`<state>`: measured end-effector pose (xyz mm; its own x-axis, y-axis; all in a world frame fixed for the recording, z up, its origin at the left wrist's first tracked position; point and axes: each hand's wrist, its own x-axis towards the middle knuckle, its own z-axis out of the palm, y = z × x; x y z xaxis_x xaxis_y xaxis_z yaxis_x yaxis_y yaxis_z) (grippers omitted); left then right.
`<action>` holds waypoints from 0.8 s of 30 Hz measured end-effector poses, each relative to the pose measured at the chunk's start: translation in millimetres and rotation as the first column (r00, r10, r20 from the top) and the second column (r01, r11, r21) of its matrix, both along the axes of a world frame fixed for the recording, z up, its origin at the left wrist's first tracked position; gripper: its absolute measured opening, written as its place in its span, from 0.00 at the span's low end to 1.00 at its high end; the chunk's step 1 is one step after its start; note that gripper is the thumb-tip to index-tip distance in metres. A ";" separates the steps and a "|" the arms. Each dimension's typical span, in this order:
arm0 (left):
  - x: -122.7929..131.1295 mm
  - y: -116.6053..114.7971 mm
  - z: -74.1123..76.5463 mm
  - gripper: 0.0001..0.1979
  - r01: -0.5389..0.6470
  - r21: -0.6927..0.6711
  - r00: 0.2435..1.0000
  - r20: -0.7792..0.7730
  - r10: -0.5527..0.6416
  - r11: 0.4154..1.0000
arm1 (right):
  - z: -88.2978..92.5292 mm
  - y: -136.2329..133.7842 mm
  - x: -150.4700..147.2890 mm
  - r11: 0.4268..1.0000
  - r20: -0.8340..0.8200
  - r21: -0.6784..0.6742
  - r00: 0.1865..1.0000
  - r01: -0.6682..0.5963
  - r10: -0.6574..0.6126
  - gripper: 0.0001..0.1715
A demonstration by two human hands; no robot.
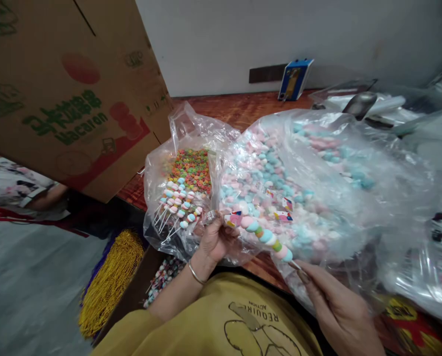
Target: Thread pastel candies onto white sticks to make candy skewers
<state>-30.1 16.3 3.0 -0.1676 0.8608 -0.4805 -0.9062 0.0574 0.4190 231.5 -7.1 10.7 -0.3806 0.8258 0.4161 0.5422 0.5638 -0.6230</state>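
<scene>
A candy skewer (265, 235) of pink, blue and green pieces with a small paper tag lies between both hands. My right hand (335, 306) pinches its stick end at the lower right. My left hand (215, 240), with a bangle on the wrist, closes on the tag end and the edge of a clear plastic bag (317, 198) full of pink and blue candies. Beside it, an open bag (185, 198) holds colourful ring candies and several finished skewers.
A big cardboard box (68, 89) leans at the upper left. A small blue box (295, 79) stands against the wall on the wooden table (235, 106). Yellow tassels (111, 282) and a box with more skewers (163, 279) lie below left. More plastic bags pile at right.
</scene>
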 end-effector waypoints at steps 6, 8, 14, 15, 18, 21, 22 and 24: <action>7.8 -2.2 6.0 0.23 -0.022 -0.025 0.996 -0.085 0.020 0.999 | 0.2 -1.6 18.3 0.998 0.048 0.067 0.999 -0.005 0.002 0.15; 10.2 -1.3 8.6 0.24 -0.038 -0.046 0.993 -0.110 0.033 0.998 | 0.6 -2.2 25.4 0.997 0.068 0.077 0.998 -0.007 0.002 0.16; 13.9 -0.1 7.8 0.24 -0.068 -0.007 0.967 -0.245 0.064 0.998 | 0.1 -5.2 43.3 0.997 0.113 0.071 0.994 -0.011 0.003 0.17; 13.4 -0.2 6.1 0.23 -0.054 0.020 0.960 -0.273 0.058 0.998 | -0.1 -6.0 45.7 0.997 0.120 0.074 0.993 -0.004 -0.005 0.18; 11.2 -0.4 1.1 0.24 -0.023 0.083 0.940 -0.338 0.050 0.996 | -0.7 -7.9 51.5 0.998 0.137 0.067 0.990 0.011 -0.020 0.18; 10.8 0.0 -0.9 0.25 -0.017 0.096 0.933 -0.357 0.051 0.995 | -1.6 -8.7 55.4 0.998 0.135 0.052 0.991 0.020 -0.026 0.18; 11.2 0.1 -0.8 0.25 -0.016 0.087 0.936 -0.349 0.045 0.996 | -1.9 -8.9 56.2 0.999 0.130 0.040 0.991 0.017 -0.022 0.18; 12.7 0.3 -0.2 0.25 -0.004 0.057 0.945 -0.328 0.023 0.998 | -1.8 -9.2 56.9 1.000 0.117 -0.001 0.993 0.012 -0.012 0.18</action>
<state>-17.3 16.5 2.8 -0.3196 0.8808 -0.3493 -0.7186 0.0150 0.6953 288.4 -16.4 8.8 -0.4163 0.8312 0.3684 0.6181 0.5559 -0.5558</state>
